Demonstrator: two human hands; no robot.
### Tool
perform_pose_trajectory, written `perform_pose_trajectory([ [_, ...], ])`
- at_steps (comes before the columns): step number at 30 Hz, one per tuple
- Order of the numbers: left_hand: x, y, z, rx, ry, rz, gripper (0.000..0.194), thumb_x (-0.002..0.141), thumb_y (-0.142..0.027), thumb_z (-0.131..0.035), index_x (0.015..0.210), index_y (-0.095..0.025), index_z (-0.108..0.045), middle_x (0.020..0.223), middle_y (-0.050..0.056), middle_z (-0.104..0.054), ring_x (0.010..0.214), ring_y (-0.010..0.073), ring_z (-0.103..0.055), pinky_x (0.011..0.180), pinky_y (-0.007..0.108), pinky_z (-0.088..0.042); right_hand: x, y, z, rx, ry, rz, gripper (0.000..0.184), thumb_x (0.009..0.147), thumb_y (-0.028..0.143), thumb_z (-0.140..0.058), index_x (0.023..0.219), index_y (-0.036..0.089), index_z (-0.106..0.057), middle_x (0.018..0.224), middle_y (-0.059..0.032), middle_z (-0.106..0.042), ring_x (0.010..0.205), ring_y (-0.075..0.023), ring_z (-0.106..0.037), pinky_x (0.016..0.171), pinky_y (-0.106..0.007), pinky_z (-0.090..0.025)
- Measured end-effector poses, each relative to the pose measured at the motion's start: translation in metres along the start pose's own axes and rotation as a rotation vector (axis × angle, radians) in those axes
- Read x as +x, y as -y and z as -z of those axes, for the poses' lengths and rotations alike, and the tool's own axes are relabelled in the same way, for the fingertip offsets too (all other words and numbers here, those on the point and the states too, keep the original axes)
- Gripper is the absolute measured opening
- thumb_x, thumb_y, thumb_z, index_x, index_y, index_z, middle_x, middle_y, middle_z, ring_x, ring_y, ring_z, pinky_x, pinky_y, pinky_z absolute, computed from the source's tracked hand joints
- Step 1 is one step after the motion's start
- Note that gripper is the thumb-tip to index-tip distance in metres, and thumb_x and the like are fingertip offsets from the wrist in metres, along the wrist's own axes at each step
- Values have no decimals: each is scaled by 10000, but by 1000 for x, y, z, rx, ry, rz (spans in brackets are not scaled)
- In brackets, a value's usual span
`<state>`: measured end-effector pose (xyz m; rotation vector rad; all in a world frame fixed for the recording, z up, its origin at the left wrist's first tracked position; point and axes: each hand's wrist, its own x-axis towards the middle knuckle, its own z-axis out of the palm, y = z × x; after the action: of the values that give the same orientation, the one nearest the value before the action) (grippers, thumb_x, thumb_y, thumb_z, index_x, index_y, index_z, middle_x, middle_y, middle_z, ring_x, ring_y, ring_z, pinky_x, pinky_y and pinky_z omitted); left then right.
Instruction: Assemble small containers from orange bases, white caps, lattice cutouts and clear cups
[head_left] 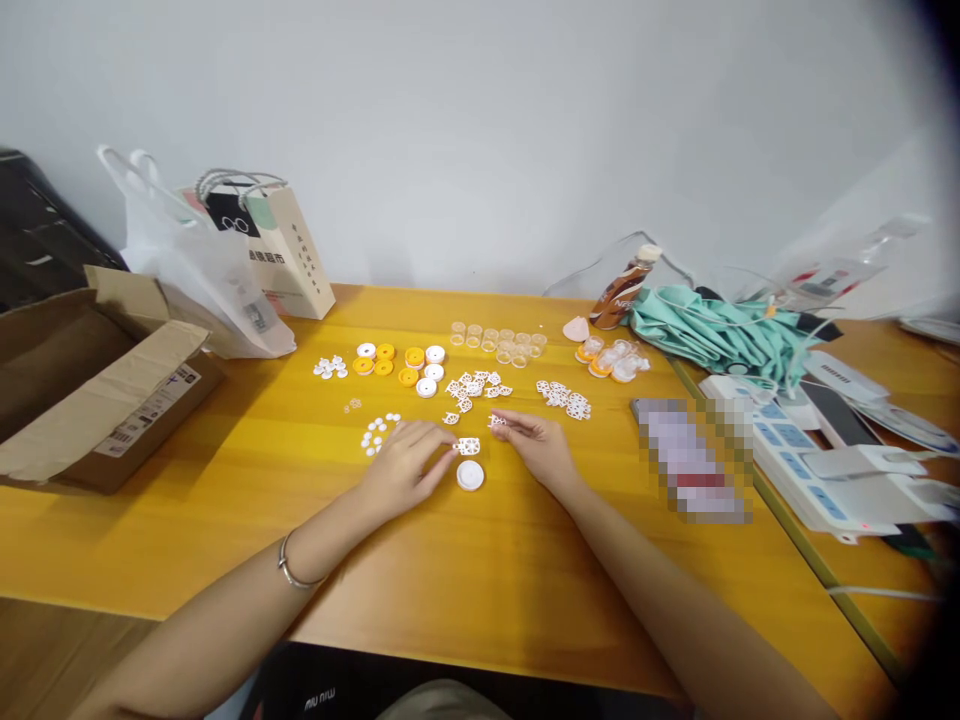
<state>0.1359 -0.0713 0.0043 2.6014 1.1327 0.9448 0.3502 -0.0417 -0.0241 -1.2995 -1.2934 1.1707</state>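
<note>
My left hand (405,462) is closed in a pinch on the edge of a flat white openwork plastic piece (469,446). Just below that piece, a round white cap (470,475) lies on the table. Between the thumb and fingertips of my right hand (540,448) is a small white openwork piece (496,423), partly hidden by the fingers. Beyond both hands lies a loose group of similar white openwork pieces (471,384). A second pile of openwork pieces (564,398) is further right. Small white discs (370,437) are scattered beside my left hand.
Orange and white round caps (407,376), clear cups (506,343) and small white parts (330,367) stand farther back. An open cardboard box (142,410) is at left. A pixelated phone-like object (686,460), power strip (802,465), bottle (622,290) and green folded umbrella (720,335) occupy the right.
</note>
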Motion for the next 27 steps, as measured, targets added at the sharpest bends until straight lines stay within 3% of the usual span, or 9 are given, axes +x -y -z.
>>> perform_pose_trajectory([
  [5, 0, 0, -1, 10, -3, -3, 104, 880, -224, -468, 922, -184, -556, 854, 37, -646, 811, 161, -583, 742, 301, -415, -10, 11, -4, 177, 7, 29, 281, 671, 346, -701, 917, 212, -703, 782, -27, -728, 734, -179, -674, 760, -361, -541],
  [11, 0, -1, -1, 6, -4, -10, 99, 883, -234, -474, 916, -188, -555, 850, 30, -650, 786, 156, -579, 740, 297, -406, -22, 16, -11, -3, 124, 392, 165, 732, 294, -674, 891, 283, -713, 976, -29, -679, 924, -171, -621, 873, -346, -485],
  [13, 0, -3, -1, 5, -9, -19, 104, 886, -237, -470, 915, -186, -556, 847, 31, -651, 779, 154, -576, 735, 296, -403, -24, 15, -14, -52, 181, 446, 180, 746, 275, -664, 920, 298, -705, 1059, -30, -656, 1009, -180, -597, 931, -364, -454],
  [17, 0, -4, 0, 2, -18, -31, 112, 890, -233, -461, 913, -185, -560, 845, 36, -653, 776, 153, -576, 728, 294, -395, -26, 11, -18, -74, 236, 408, 196, 755, 282, -655, 944, 307, -697, 1107, -23, -654, 1034, -192, -600, 962, -393, -441],
  [23, -1, -3, 0, 16, -38, -41, 114, 888, -221, -466, 895, -189, -575, 796, 22, -653, 753, 141, -581, 701, 283, -384, -27, 6, -20, -5, 261, 222, 222, 719, 331, -673, 931, 272, -703, 924, -13, -716, 844, -186, -662, 832, -370, -529],
  [27, -3, -1, -2, 19, -49, -48, 105, 883, -209, -481, 890, -194, -584, 805, 17, -668, 751, 139, -589, 718, 288, -381, -28, 5, -21, 94, 270, 111, 233, 681, 317, -702, 902, 244, -701, 877, -12, -721, 808, -173, -668, 810, -342, -530],
])
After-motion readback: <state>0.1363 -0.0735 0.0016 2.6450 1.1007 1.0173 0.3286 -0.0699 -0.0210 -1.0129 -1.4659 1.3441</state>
